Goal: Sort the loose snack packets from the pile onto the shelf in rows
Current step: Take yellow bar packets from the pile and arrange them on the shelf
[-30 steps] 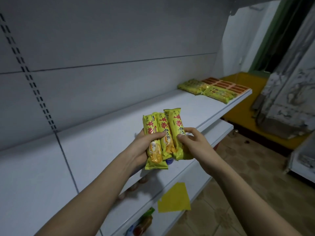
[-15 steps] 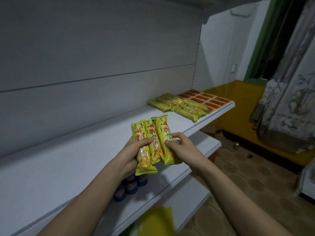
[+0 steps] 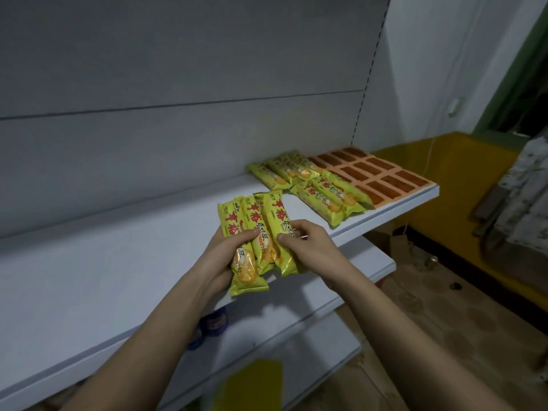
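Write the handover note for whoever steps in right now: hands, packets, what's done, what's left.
Left hand: grips the fan of three yellow packets from the left, thumb across the front.
Right hand: pinches the rightmost one of the fan.
The fan is held above the shelf, not yet set down.
Done: yellow packets lie at the shelf's far right end, some overlapping, beside rows of orange packets.
Left: lay these three down next to the placed yellow ones and tidy the row. The pile is out of view.

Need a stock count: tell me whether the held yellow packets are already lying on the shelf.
No, both hands hold the yellow packets above the shelf.
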Demonstrator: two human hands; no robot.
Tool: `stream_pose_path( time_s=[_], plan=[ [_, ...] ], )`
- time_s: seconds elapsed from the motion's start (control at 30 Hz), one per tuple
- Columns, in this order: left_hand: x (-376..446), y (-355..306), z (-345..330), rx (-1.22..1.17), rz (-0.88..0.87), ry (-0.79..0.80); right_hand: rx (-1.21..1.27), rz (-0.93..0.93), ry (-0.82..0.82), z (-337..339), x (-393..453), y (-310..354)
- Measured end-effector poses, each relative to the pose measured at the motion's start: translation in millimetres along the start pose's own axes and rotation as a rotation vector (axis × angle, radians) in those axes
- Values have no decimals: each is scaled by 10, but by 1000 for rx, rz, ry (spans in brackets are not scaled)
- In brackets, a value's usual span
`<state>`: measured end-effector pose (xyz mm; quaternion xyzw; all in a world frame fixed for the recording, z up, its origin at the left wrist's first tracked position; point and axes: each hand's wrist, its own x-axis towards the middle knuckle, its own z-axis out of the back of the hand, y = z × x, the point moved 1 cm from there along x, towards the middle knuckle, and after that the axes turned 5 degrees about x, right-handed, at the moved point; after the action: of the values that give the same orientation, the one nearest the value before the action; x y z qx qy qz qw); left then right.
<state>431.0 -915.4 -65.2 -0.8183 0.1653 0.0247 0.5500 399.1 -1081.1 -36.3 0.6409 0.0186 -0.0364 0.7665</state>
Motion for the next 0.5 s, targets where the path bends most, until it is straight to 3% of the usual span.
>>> stream_pose_path(
  time_s=[0.23, 0.37, 0.5],
  plan=[
    [561, 60, -314, -16, -72, -63, -363, 76, -33, 405, 588, 21],
    [740, 34, -359, -23, -72, -161, -703, 109, 53, 545, 803, 88],
    [791, 56, -352, 7, -105, -225, -888, 179, 124, 632, 980, 25]
  ],
)
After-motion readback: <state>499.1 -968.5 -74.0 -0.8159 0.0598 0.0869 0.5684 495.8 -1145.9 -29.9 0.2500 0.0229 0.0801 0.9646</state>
